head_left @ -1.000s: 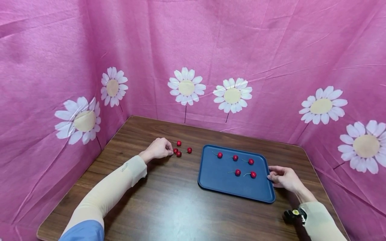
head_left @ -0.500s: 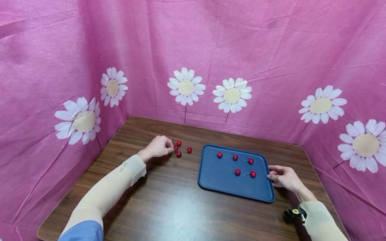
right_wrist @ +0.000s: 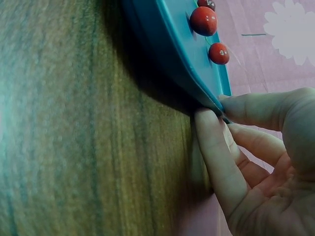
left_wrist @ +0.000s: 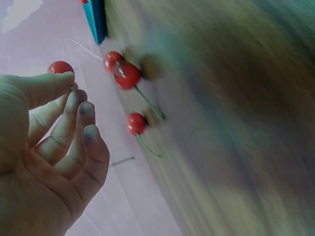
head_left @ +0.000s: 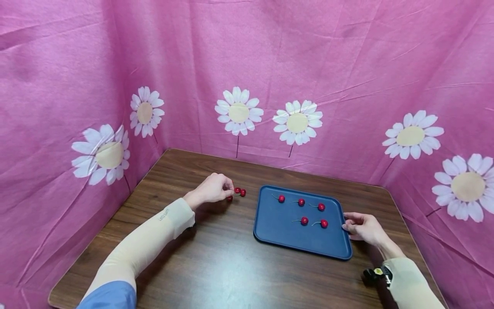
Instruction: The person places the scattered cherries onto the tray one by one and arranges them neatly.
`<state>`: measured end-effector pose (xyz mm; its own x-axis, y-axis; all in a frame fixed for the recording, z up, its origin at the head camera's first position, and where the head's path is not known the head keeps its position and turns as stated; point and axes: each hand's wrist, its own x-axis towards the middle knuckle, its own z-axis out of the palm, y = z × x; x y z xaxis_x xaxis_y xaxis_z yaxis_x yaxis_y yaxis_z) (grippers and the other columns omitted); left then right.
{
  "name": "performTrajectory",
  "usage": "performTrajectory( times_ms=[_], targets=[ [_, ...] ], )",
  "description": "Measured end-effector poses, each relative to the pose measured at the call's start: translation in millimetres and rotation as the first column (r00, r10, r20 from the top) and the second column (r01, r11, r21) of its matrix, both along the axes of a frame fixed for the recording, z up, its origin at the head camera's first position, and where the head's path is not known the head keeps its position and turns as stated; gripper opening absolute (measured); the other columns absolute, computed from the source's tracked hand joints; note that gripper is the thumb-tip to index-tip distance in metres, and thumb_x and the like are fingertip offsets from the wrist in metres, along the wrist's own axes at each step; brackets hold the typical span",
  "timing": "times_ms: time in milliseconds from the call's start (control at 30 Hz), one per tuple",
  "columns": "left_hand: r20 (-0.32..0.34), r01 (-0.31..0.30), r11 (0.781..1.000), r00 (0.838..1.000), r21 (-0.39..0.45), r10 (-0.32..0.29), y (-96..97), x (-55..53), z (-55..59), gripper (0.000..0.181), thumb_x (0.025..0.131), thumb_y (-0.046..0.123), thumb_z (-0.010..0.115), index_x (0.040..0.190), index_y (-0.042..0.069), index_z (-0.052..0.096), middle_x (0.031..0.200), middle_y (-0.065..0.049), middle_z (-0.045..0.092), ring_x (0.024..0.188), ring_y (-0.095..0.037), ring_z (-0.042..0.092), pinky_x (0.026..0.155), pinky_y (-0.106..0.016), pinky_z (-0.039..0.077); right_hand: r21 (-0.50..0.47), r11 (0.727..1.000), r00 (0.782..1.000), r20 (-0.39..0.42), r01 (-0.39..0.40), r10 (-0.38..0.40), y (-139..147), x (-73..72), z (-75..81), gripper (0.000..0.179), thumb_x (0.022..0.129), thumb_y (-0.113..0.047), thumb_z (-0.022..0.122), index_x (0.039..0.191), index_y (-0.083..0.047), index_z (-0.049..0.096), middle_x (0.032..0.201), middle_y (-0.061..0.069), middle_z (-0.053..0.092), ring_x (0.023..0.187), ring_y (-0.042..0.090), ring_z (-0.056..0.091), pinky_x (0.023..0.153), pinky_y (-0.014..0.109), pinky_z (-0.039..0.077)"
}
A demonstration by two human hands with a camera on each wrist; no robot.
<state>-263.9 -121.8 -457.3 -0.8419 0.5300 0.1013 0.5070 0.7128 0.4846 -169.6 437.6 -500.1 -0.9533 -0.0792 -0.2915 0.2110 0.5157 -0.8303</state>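
Left hand (left_wrist: 44, 162) pinches a cherry (left_wrist: 60, 68) by its stem, upper left of frame. Tray (head_left: 285, 229) sits right of it; right hand (head_left: 362, 229) grips tray's right rim.

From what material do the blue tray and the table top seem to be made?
Blue tray: probably moulded plastic, matte, with a thin raised rim and rounded corners. Table: dark wood grain with a soft sheen; whether solid wood or laminate cannot be told.

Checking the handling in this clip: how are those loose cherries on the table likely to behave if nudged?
The loose cherries look round and glossy, so they would probably roll. Their thin stems may make them curve or stop. The left hand lifts one by its stem, so they seem light.
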Motion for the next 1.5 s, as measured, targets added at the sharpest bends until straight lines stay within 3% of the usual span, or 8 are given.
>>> performTrajectory(
  times_ms=[267, 500, 800, 1100, 1500],
  targets=[
    [-0.032, 0.059, 0.998, 0.998, 0.003, -0.059, 23.9, 1.8, 5.5, 0.007, 0.102, 0.020, 0.080, 0.099, 0.017, 0.086, 0.083, 0.007, 0.081, 0.071, -0.005, 0.063, 0.078, -0.030, 0.056, -0.003, 1.000, 1.000, 0.006, 0.006, -0.006, 0.4, -0.1, -0.3, 0.063, 0.107, 0.000, 0.069, 0.158, 0.022, 0.040, 0.100, -0.005, 0.074, 0.088, -0.002, 0.073, 0.078, 0.031, 0.070],
    [-0.078, 0.120, 0.993, 0.990, -0.013, -0.121, 48.7, 3.0, 6.1, 0.008, 0.102, 0.023, 0.082, 0.099, 0.018, 0.086, 0.089, 0.005, 0.081, 0.079, -0.007, 0.064, 0.078, -0.028, 0.057, -0.005, 1.000, 1.000, 0.003, 0.006, -0.006, 0.3, 0.7, 0.1, 0.063, 0.107, 0.000, 0.070, 0.158, 0.022, 0.040, 0.100, -0.006, 0.075, 0.088, -0.002, 0.073, 0.077, 0.031, 0.069],
    [-0.008, 0.192, 0.981, 0.981, 0.004, -0.192, 79.6, 9.9, 5.8, 0.012, 0.105, 0.024, 0.081, 0.105, 0.015, 0.088, 0.097, 0.003, 0.083, 0.084, -0.011, 0.066, 0.080, -0.027, 0.059, -0.017, 1.000, 1.000, 0.000, 0.000, 0.000, -1.2, 1.4, 1.6, 0.063, 0.107, 0.001, 0.069, 0.157, 0.024, 0.039, 0.098, -0.007, 0.074, 0.088, -0.003, 0.073, 0.077, 0.030, 0.069],
    [-0.002, 0.263, 0.964, 0.965, -0.034, -0.264, 112.8, 11.1, -7.1, 0.012, 0.105, 0.025, 0.079, 0.102, 0.019, 0.089, 0.095, 0.005, 0.084, 0.080, -0.004, 0.067, 0.076, -0.019, 0.057, -0.029, 1.000, 1.000, 0.006, 0.000, 0.000, -0.4, 2.2, 0.7, 0.064, 0.107, 0.002, 0.068, 0.158, 0.024, 0.037, 0.098, -0.009, 0.073, 0.089, -0.004, 0.073, 0.078, 0.029, 0.069],
    [-0.013, 0.291, 0.945, 0.955, -0.148, -0.297, 144.6, 18.2, -21.3, 0.013, 0.105, 0.032, 0.080, 0.096, 0.025, 0.087, 0.086, 0.013, 0.078, 0.076, -0.003, 0.062, 0.069, -0.018, 0.049, -0.017, 1.000, 1.000, 0.006, 0.009, -0.009, -0.3, 0.7, 0.4, 0.063, 0.107, 0.001, 0.070, 0.157, 0.023, 0.039, 0.099, -0.006, 0.074, 0.088, -0.002, 0.073, 0.078, 0.031, 0.069]
  ],
)
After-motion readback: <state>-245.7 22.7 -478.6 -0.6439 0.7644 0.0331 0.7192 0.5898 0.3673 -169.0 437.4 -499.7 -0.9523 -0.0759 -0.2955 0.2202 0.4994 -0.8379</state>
